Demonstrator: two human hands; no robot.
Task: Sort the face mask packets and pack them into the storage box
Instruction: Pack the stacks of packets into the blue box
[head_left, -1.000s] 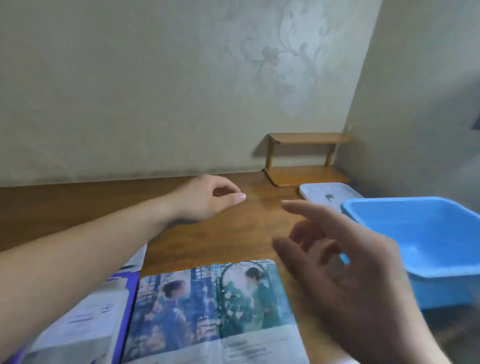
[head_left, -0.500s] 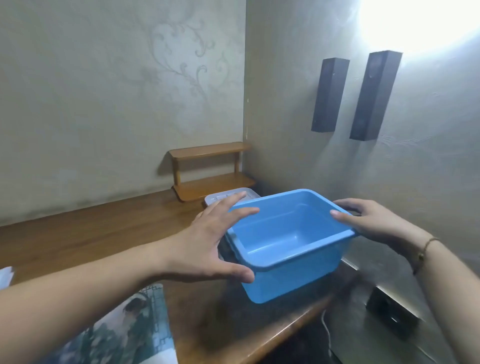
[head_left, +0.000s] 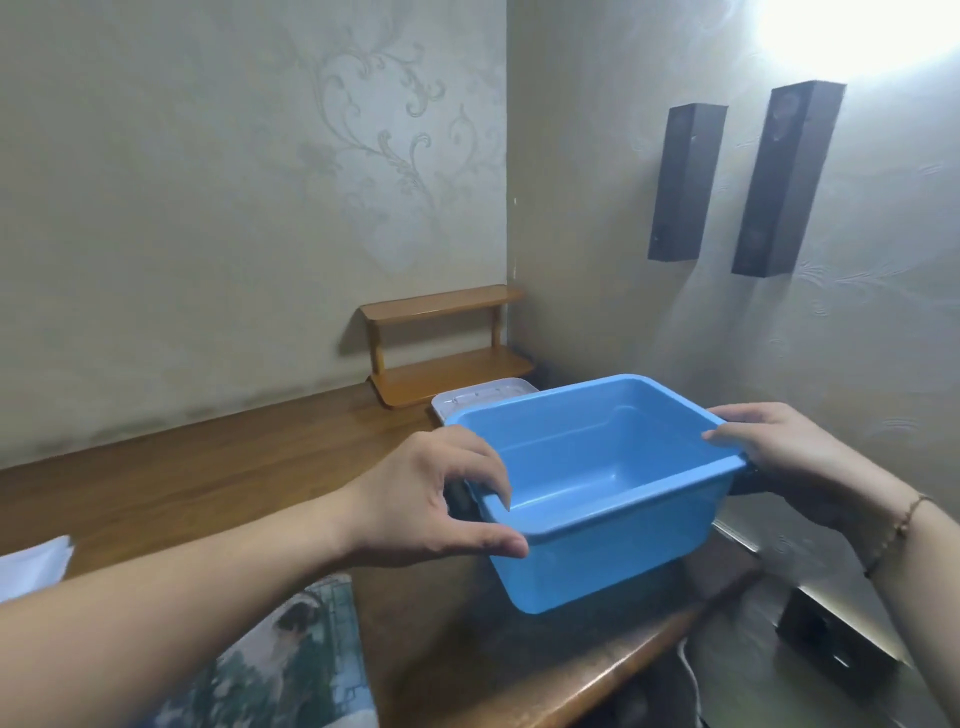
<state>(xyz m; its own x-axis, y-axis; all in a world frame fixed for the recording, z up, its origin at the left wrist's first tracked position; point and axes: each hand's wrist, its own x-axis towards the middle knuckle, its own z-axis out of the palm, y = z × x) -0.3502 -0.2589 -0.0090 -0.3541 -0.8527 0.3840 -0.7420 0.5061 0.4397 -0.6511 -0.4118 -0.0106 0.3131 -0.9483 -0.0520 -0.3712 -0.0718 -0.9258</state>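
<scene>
The blue plastic storage box (head_left: 597, 566) hangs a little above the right end of the wooden desk (head_left: 208, 467), and nothing lies inside it. My left hand (head_left: 431, 499) grips its near-left rim, fingers curled over the edge and thumb below. My right hand (head_left: 779, 447) grips the far-right rim. A face mask packet (head_left: 291, 660) with a printed picture lies on the desk at the bottom left, partly hidden by my left forearm. A white packet corner (head_left: 31, 566) shows at the left edge.
A white lid (head_left: 483, 397) lies flat behind the box. A small wooden two-tier shelf (head_left: 441, 348) stands in the corner. Two dark blocks (head_left: 737, 182) hang on the right wall. The desk's right edge drops to a floor with a dark device (head_left: 831, 639) and a cable.
My view turned right from the packets to the box. Both hands closed on the box rims, and the box now sits higher and nearer than half a second ago.
</scene>
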